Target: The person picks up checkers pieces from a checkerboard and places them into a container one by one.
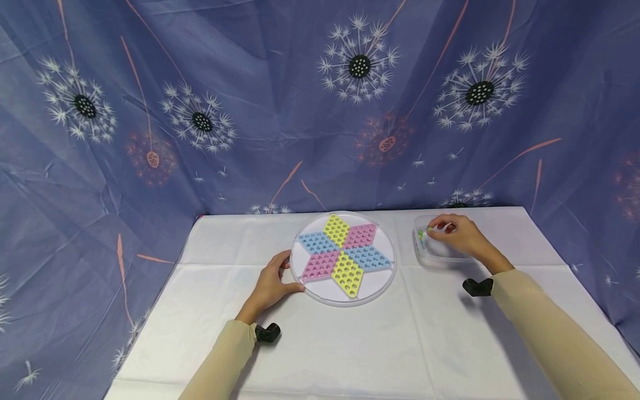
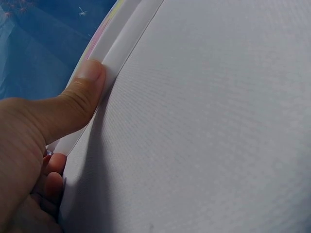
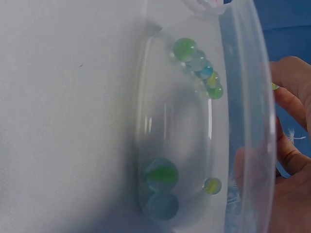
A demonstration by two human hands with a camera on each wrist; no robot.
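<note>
A round white Chinese checkers board [image 1: 370, 284] with a star of yellow, pink and blue holes lies mid-table. My left hand [image 1: 270, 283] holds its left edge, the thumb [image 2: 87, 80] against the rim and the other fingers curled at the side. Over a clear plastic box [image 1: 425, 257] to the right, my right hand [image 1: 457, 233] pinches a small yellow-green marble [image 3: 275, 87] between thumb and fingertips. Inside the box, through its wall, show a green marble [image 3: 185, 49], a bigger green-streaked marble [image 3: 162, 174] and several others.
A white cloth [image 1: 350, 355] covers the table. Blue fabric [image 1: 280, 100] with a dandelion print hangs behind and at both sides. Each wrist carries a small black camera, the left camera [image 1: 268, 333] and the right camera [image 1: 478, 287].
</note>
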